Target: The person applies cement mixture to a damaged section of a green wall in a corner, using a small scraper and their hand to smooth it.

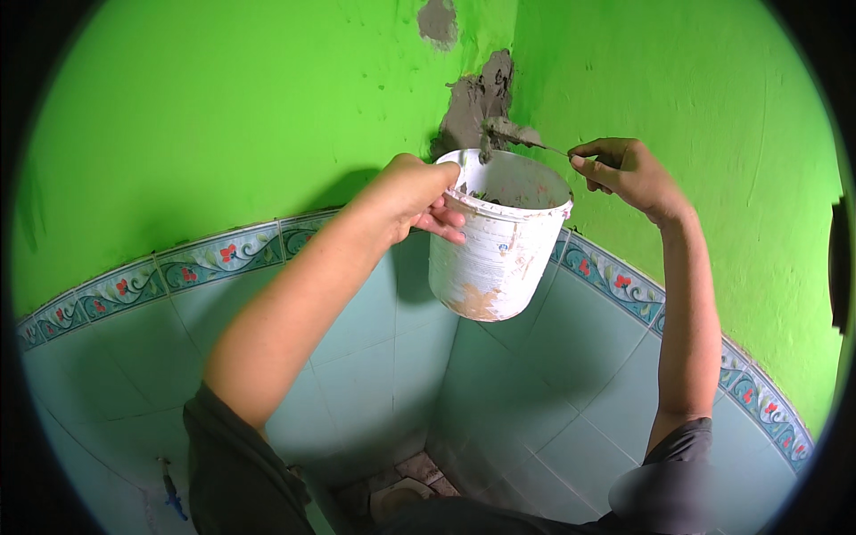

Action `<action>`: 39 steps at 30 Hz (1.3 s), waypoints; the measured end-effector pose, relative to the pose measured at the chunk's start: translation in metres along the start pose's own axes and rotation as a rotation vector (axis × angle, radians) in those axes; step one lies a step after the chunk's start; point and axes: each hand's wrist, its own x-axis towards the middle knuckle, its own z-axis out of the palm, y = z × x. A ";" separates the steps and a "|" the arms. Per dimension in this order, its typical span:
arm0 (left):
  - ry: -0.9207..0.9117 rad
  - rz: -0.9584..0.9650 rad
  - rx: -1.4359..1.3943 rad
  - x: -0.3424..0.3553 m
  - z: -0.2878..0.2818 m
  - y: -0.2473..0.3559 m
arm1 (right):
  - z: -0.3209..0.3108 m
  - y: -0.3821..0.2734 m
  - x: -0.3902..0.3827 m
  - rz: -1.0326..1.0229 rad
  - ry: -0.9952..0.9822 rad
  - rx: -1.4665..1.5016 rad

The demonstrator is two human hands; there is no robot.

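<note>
Bright green walls meet at a patched corner above teal tiles, where the left hand (417, 194) grips the rim of a white plastic bucket (495, 236), probably light yet slippery with mortar, while the right hand (624, 169) pinches a loaded trowel (513, 134) just above it.

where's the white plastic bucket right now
In the head view the white plastic bucket is centre frame, held up by the left hand at the green wall corner, just below the grey mortar patch.
</note>
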 end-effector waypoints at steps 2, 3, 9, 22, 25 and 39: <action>0.001 0.006 -0.007 0.003 0.002 -0.002 | -0.007 -0.003 0.002 -0.010 -0.006 -0.046; 0.002 0.000 -0.013 0.003 0.002 -0.004 | -0.009 -0.005 0.000 0.011 -0.018 -0.079; 0.024 -0.011 0.007 0.008 0.002 -0.008 | -0.008 0.001 0.000 -0.026 -0.069 -0.106; 0.011 -0.016 -0.008 0.007 0.003 -0.017 | -0.008 0.006 0.017 -0.061 -0.131 -0.091; 0.026 -0.025 0.013 0.011 -0.002 -0.020 | -0.006 -0.003 0.015 -0.015 -0.154 -0.152; 0.054 0.015 0.021 0.008 0.001 -0.022 | 0.003 0.012 0.012 -0.045 -0.105 -0.111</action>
